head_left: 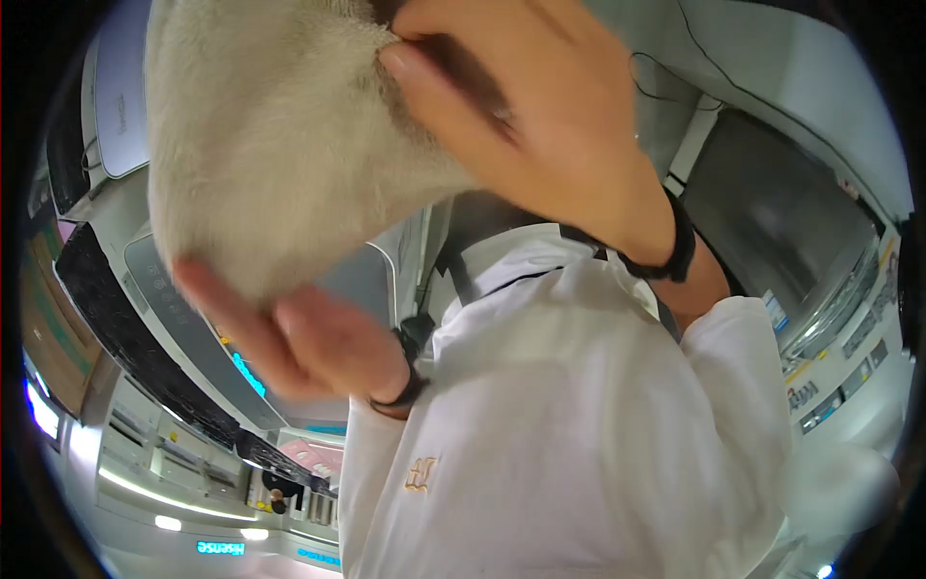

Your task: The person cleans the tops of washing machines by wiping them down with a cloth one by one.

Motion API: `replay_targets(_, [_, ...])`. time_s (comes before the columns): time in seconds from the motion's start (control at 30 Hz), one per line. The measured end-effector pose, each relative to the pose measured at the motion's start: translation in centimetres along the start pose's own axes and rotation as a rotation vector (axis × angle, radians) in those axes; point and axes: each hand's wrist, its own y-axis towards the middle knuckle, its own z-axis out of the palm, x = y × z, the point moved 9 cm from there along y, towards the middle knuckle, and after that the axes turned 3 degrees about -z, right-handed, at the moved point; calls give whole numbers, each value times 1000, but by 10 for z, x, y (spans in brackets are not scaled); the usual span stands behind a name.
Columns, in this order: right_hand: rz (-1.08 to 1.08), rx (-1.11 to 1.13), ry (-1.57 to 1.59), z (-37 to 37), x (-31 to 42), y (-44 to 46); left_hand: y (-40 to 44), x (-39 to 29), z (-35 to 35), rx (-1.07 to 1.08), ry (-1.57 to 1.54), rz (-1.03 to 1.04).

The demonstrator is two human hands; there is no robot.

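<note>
A beige fluffy cloth (280, 125) fills the upper left of the view and hangs in front of my body. My right hand (540, 116) grips its right edge, with the thumb pressed against the pile; a black band circles that wrist. At the cloth's lower corner, my left hand (309, 338) holds it between thumb and finger, slightly blurred. A dark watch (410, 372) sits on the left wrist. Part of the cloth lies beyond the top of the frame, and some of the right fingers are hidden.
Behind the cloth are grey appliance panels (193, 318) with a dark textured edge (145, 357). On the right stands a large dark panel (772, 212), with a thin black cable (752, 87) above it. Lit signs (220, 547) show at lower left.
</note>
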Motion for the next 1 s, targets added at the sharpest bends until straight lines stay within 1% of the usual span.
replay_targets(0.03, [-53, -84, -303, 9, 2, 18, 9, 15, 9, 13, 171, -49])
replay_targets(0.07, [-71, -87, -490, 18, -8, 23, 18, 31, 19, 25, 341, -99])
replay_targets(0.1, [-88, -94, -678, 27, -19, 28, 25, 51, 38, 149, 408, -180])
replay_targets(0.17, [-48, 56, -831, 48, -80, 24, 32, 84, 68, 333, 438, -310])
replay_targets(0.2, [-14, 44, -805, 41, -84, 33, 31, 99, 80, 383, 399, -348])
replay_targets(0.27, [65, 28, -746, 31, -79, 50, 39, 112, 94, 385, 461, -232])
replay_targets(0.33, [152, 159, -789, 23, -95, 70, 44, 111, 105, 428, 483, -166])
replay_targets(0.4, [160, 236, -836, 16, -117, 98, 60, 109, 119, 433, 486, -99])
replay_targets(0.43, [114, 249, -854, 15, -127, 113, 71, 112, 122, 463, 438, -189])
replay_targets(0.5, [118, 282, -864, 4, -143, 134, 87, 114, 132, 457, 436, -204])
replay_targets(0.63, [254, 407, -966, -43, -179, 153, 110, 112, 158, 503, 447, -242])
replay_targets(0.73, [211, 481, -1092, -70, -212, 184, 136, 119, 177, 480, 494, -249])
replay_targets(0.8, [146, 369, -1040, -80, -211, 212, 152, 123, 192, 435, 539, -254])
replay_targets(0.87, [130, 385, -1027, -72, -216, 225, 165, 124, 208, 364, 595, -275])
replay_targets(0.93, [145, 505, -1066, -55, -227, 227, 170, 121, 228, 312, 735, -253])
replay_targets(0.97, [52, 547, -926, -49, -225, 221, 171, 117, 238, 288, 806, -242])
replay_targets(1.0, [-32, 592, -783, -48, -222, 209, 168, 117, 250, 308, 822, -282])
